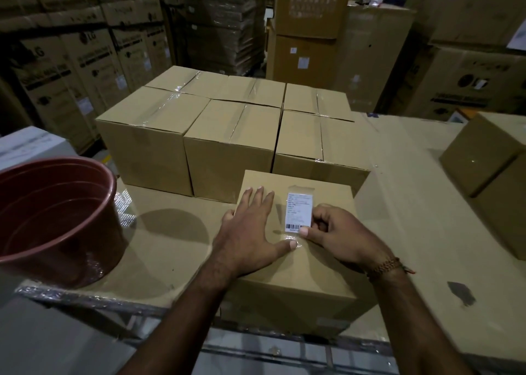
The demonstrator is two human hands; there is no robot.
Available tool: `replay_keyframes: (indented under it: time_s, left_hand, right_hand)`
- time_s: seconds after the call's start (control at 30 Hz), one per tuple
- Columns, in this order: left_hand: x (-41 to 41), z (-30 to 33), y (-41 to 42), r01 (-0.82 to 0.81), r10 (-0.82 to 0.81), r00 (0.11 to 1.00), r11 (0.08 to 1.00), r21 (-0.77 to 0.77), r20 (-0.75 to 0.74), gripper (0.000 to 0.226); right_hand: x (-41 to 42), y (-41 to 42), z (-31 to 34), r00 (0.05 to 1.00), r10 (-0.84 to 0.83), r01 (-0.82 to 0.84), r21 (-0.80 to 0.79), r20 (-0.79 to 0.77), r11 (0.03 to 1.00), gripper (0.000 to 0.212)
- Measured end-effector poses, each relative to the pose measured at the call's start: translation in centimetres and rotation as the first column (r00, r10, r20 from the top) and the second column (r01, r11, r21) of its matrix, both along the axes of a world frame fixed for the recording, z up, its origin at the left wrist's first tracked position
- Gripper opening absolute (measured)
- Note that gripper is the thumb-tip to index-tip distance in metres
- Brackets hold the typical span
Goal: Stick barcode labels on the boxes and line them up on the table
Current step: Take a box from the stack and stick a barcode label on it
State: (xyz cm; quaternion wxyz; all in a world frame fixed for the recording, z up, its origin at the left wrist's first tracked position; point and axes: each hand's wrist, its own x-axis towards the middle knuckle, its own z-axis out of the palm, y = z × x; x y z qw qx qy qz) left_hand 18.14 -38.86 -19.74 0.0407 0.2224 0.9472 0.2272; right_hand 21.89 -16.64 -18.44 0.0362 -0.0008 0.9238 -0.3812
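Note:
A small cardboard box sits at the table's near edge in front of me. A white barcode label lies on its top under clear tape. My left hand lies flat on the box top with straight fingers, its thumb pressing the tape just below the label. My right hand has curled fingers and presses its thumb on the label's lower right corner. Several sealed boxes stand in rows right behind this box.
A red-brown plastic tub stands at the left on the cardboard-covered table. Two more boxes sit at the right edge. Tall stacks of warehouse cartons fill the background.

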Motion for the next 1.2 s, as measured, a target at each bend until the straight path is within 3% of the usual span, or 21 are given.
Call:
replay_keyframes:
  time_s: [0.53,0.8,0.97,1.2]
  left_hand:
    - [0.3,0.4,-0.1,0.000,0.000,1.000,1.000,-0.006,-0.008,0.116]
    - [0.0,0.1,0.0,-0.002,0.002,1.000,1.000,-0.010,-0.010,0.114]
    - [-0.2,0.0,-0.1,0.003,-0.003,1.000,1.000,-0.007,0.005,0.114]
    - [-0.2,0.0,-0.2,0.016,-0.016,1.000,1.000,0.003,0.012,0.114]
  right_hand:
    - [0.6,0.3,-0.3,0.999,0.050,-0.051,-0.066,-0.017,0.997,0.043]
    - [0.4,0.2,-0.7,0.997,0.012,-0.016,-0.050,-0.075,0.999,0.029]
    - [0.3,0.1,-1.0,1.000,-0.021,0.019,-0.158,-0.013,0.987,0.039]
    - [0.4,0.0,-1.0,0.997,-0.048,0.034,-0.196,-0.064,0.980,0.027]
